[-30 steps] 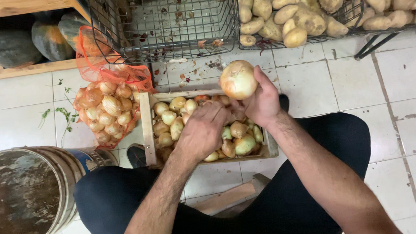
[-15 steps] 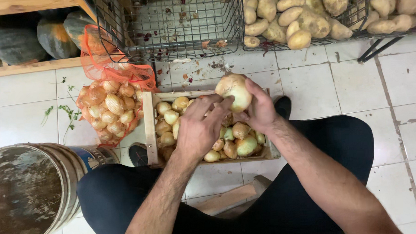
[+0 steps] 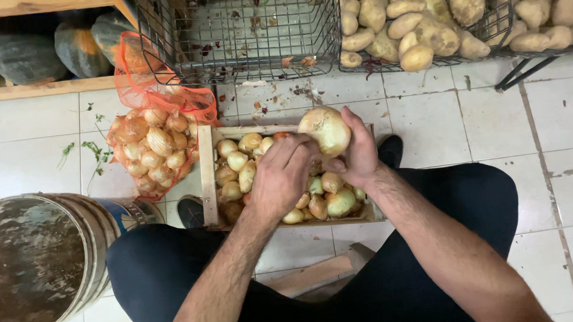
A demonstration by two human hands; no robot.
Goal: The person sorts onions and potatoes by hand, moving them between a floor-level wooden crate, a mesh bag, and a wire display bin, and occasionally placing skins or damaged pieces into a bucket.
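My right hand (image 3: 361,153) grips a large pale yellow onion (image 3: 324,129) above the far side of a low wooden crate (image 3: 206,176). The fingertips of my left hand (image 3: 282,176) touch the onion's left side, pinching at its skin. Beneath both hands the crate holds several smaller onions (image 3: 237,161), some yellow, some greenish. I sit with the crate on the floor between my knees.
An orange net sack of onions (image 3: 150,144) leans left of the crate. A metal bucket (image 3: 45,259) stands by my left knee. Behind are an empty wire basket (image 3: 237,32), a wire basket of potatoes (image 3: 434,22) and squashes (image 3: 16,55) on a wooden shelf.
The right hand lowered the onion toward the crate, then lifted it slightly. The left hand rose from the crate's onions and now touches the held onion.
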